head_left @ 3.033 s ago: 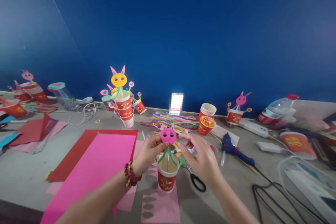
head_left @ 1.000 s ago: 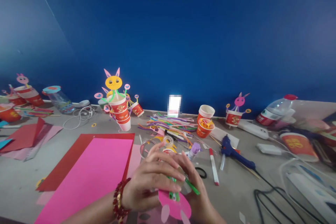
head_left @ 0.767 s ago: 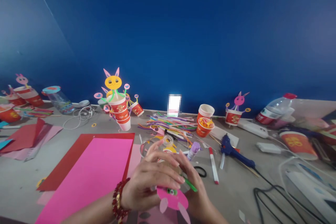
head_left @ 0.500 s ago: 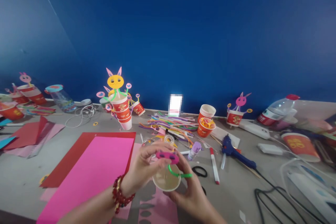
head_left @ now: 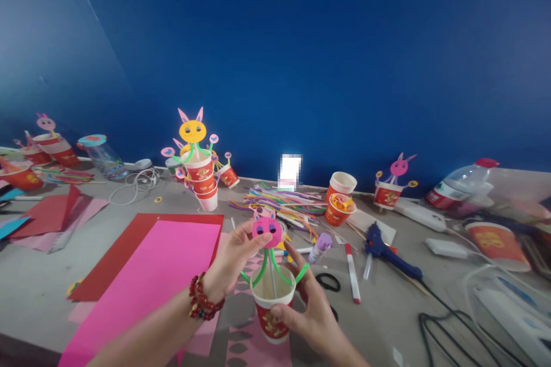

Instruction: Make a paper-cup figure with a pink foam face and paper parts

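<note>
A red paper cup [head_left: 275,324] with a white rim is tilted slightly toward me at the lower middle. My right hand [head_left: 312,304] wraps round its right side, thumb on the front. My left hand [head_left: 235,255], with red beads at the wrist, pinches a pink paper face [head_left: 267,231] that has dark eyes and small ears. The face tops a thin straw rising from inside the cup. Green pipe cleaners [head_left: 262,270] run from below the face and bend out over the rim on both sides.
Pink sheets [head_left: 159,275] lie on red paper at left. Loose pipe cleaners [head_left: 284,200] lie behind my hands. Decorated cups [head_left: 200,175] stand back left. A glue stick [head_left: 319,246], red marker [head_left: 353,275], scissors and blue glue gun [head_left: 387,252] with its cable are on the right.
The cup has turned from showing its open mouth to showing its printed red side. The pink face has risen and now faces me, with both green arms visible.
</note>
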### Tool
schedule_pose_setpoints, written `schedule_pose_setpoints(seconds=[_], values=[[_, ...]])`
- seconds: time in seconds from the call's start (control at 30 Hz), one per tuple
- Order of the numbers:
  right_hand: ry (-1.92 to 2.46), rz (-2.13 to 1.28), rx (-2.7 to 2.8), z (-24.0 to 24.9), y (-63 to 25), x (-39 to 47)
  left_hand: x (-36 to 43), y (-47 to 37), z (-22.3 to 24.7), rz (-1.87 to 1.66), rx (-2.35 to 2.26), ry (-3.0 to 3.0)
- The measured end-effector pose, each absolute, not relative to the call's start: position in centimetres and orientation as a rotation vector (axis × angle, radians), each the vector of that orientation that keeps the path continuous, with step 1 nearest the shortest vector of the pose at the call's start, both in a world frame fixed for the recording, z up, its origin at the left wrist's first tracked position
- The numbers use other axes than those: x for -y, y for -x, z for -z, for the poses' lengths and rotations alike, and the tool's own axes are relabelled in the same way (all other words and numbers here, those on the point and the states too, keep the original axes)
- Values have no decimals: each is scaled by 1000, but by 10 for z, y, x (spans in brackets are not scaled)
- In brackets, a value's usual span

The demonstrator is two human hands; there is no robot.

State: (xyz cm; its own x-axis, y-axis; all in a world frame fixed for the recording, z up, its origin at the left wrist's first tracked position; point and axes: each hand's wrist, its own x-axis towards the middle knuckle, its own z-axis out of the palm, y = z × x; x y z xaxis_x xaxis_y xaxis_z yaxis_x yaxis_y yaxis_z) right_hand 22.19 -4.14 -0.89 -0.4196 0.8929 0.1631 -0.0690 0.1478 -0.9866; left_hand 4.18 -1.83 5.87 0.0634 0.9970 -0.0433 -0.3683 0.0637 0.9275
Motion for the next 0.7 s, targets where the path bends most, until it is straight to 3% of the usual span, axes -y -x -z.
schedule_pose_setpoints(seconds=[0.7], values=[[912,-1304,1662,18,-224,38,11,-41,-47,-1330,-994,-880]])
